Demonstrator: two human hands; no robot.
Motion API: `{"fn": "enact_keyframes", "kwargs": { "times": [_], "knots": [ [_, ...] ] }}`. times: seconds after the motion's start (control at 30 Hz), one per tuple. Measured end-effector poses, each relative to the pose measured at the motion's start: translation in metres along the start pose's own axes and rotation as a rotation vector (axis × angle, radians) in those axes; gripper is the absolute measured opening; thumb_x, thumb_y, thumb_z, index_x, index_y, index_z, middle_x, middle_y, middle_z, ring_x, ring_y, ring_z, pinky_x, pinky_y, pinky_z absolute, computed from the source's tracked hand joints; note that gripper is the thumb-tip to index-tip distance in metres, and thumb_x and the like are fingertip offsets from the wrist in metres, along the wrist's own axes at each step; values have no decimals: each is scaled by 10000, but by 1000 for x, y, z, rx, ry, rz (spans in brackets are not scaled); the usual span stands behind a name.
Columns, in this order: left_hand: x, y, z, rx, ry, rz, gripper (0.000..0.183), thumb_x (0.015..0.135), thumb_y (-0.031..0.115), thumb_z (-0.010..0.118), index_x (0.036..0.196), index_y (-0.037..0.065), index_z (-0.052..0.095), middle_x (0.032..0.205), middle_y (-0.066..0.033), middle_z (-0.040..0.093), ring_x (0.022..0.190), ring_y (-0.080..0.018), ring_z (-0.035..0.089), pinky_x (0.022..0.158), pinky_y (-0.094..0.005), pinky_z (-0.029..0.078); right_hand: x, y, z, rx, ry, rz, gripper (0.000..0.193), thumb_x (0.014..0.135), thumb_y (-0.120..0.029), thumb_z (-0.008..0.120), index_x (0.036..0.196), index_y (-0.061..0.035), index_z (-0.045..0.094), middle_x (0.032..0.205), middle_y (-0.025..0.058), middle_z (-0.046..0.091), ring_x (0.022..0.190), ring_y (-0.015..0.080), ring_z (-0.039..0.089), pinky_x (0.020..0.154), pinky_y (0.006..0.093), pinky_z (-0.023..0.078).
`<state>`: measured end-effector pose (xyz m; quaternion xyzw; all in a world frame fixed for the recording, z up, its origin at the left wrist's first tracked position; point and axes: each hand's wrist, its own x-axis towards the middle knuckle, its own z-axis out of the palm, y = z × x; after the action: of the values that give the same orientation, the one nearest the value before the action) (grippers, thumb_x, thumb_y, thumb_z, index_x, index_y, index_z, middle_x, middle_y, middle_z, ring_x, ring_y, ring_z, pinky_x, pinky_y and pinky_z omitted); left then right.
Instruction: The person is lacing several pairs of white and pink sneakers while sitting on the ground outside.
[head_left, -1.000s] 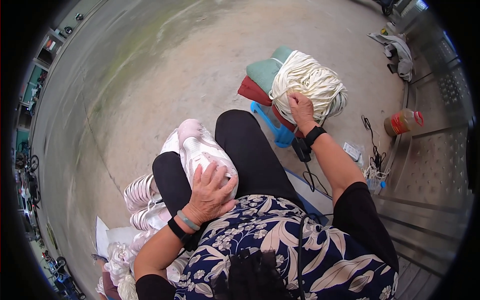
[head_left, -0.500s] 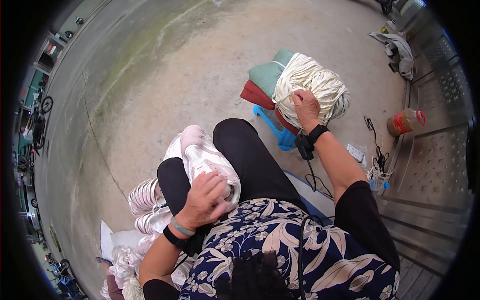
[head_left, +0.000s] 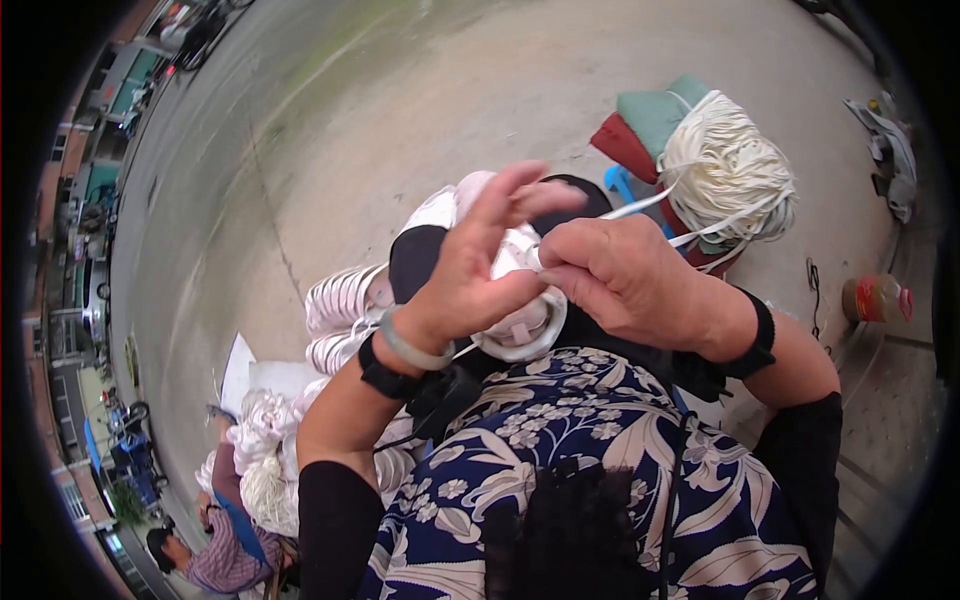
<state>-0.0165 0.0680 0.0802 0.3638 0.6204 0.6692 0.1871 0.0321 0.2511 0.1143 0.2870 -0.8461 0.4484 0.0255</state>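
Observation:
My right hand (head_left: 640,280) is closed in a pinch on a white shoelace (head_left: 640,205), held above my lap. The lace runs from this hand to the large bundle of cream-white laces (head_left: 735,165) at the right. Close beside it, my left hand (head_left: 470,265) has its fingers spread, slightly blurred, with the thumb by the right fingertips. Under both hands a white and pale pink sneaker (head_left: 520,340) lies on my lap, its opening toward me; the hands hide much of it. Left of my knee sit several striped white and pink shoes (head_left: 340,305).
A blue stool (head_left: 620,185) with green (head_left: 645,115) and red cloth (head_left: 625,145) carries the lace bundle. A bottle of brownish liquid (head_left: 875,298) stands at right. White lace bundles (head_left: 265,425) lie at lower left, near another seated person (head_left: 225,550). Vehicles line the far left.
My right hand has come from the bundle to above the sneaker, drawing a lace along. My left hand has lifted off the shoe toward it. The view has shifted, showing another person at lower left.

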Motion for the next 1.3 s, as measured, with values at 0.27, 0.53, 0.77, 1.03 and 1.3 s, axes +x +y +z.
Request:
{"fn": "enact_keyframes", "kwargs": {
  "times": [0.27, 0.53, 0.77, 1.03, 1.3],
  "knots": [
    [-55, 15, -27, -218, -114, -509, 225, 902, 186, 570, 967, -23, 623, 727, 9, 585, 623, -46, 513, 551, -174, 392, -35, 29, -6, 53, -24, 268, 26, 792, -45, 566, 803, -45, 542, 662, 146, 533, 607, 335, 560, 533, 391, 426],
    [-111, 12, -76, 45, -28, -678, 223, 893, 206, 571, 830, 3, 641, 706, 18, 584, 638, -47, 501, 574, -188, 406, -150, 153, -28, -345, 166, 565, 62, 820, -87, 545, 797, -35, 518, 629, 158, 530, 601, 346, 542, 541, 379, 417],
    [-134, -3, -82, 231, 99, -671, 214, 880, 207, 580, 809, 12, 633, 709, 26, 566, 639, -46, 484, 575, -202, 405, -224, 240, -38, -842, 97, 832, 111, 824, -163, 524, 801, -58, 550, 741, 186, 591, 704, 369, 584, 608, 469, 436],
    [-98, -4, -41, 419, 104, -450, 126, 861, 112, 585, 825, -5, 613, 641, -13, 559, 576, -68, 467, 536, -216, 390, -111, 163, 26, -442, -31, 297, 178, 747, -43, 613, 921, -46, 581, 922, 140, 601, 898, 324, 567, 775, 392, 460],
    [-60, -22, -10, 515, 172, -105, 84, 818, 82, 632, 823, 0, 615, 664, -121, 588, 557, -167, 546, 528, -263, 433, 6, 40, 71, 429, -12, 53, 254, 830, -136, 609, 1038, 7, 575, 846, 165, 611, 754, 268, 606, 682, 301, 476]
  ]
}}
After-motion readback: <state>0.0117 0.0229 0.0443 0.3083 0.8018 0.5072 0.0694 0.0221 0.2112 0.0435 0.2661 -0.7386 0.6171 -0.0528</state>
